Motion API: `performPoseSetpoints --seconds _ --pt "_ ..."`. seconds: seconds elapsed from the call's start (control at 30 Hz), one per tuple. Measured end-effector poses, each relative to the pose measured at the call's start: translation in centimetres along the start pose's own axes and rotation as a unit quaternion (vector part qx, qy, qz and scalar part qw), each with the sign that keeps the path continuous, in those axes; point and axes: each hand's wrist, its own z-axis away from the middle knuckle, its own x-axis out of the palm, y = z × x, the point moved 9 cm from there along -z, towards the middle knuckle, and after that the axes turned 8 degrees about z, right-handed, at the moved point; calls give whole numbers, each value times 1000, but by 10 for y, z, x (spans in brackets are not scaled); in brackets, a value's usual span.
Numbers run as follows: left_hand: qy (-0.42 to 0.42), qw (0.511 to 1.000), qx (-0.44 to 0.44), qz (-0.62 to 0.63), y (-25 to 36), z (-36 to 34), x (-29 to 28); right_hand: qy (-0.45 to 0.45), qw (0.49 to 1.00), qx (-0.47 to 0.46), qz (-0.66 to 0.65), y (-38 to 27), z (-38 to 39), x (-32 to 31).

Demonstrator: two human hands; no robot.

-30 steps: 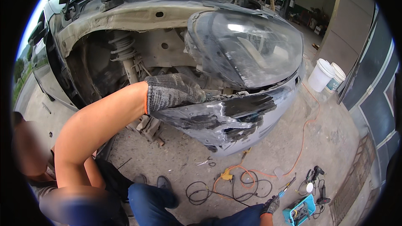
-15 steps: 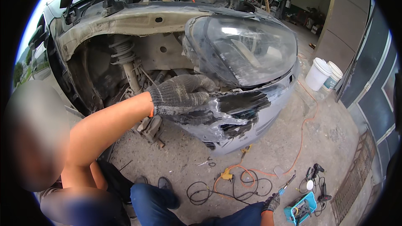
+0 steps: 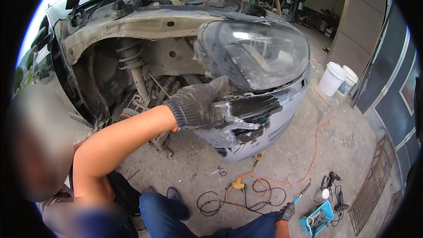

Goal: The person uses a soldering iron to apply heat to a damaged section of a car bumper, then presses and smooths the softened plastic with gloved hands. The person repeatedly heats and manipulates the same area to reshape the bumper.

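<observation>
Low at the right, my right hand [image 3: 286, 212] wears a dark knit glove. Its fingers are closed round a blue-handled soldering iron [image 3: 297, 199], whose metal tip points up and right over the concrete. My left hand is out of view. In front of me, the car's grey bumper corner [image 3: 282, 119] has black scuffed patches and a torn, cracked area. A co-worker's gloved hand [image 3: 194, 104] rests at the bumper's upper edge, just below the cloudy headlight [image 3: 264, 55]; its fingertips are partly hidden against the seam.
A blue tool basket [image 3: 324, 213] stands beside my right hand, near black corded tools [image 3: 340, 202]. Orange and black cables [image 3: 255, 189] loop over the floor around a yellow connector [image 3: 238, 184]. Scissors [image 3: 217, 171] lie nearer the bumper. White buckets [image 3: 332, 79] stand right. The co-worker crouches left.
The co-worker's gloved hand has shifted slightly right and turned, with its fingers angled up toward the headlight seam. My right hand and the soldering iron have hardly moved.
</observation>
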Motion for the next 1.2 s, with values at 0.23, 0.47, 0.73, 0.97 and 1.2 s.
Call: performPoseSetpoints --seconds 0.23,0.47,0.73,0.97,1.2 --pt "82 958 -83 260 -52 45 -57 -24 999 13 -17 2 -2 6" --pt "57 920 -157 354 -102 82 -59 -73 996 43 -25 19 -30 -3" --pt "21 917 -179 356 -115 111 -42 -39 997 63 -5 4 -7 2" --pt "36 968 -124 216 -113 114 -31 -37 997 71 -4 4 -8 5" --pt "140 909 -122 373 -120 118 -13 -70 990 119 -35 8 2 20"
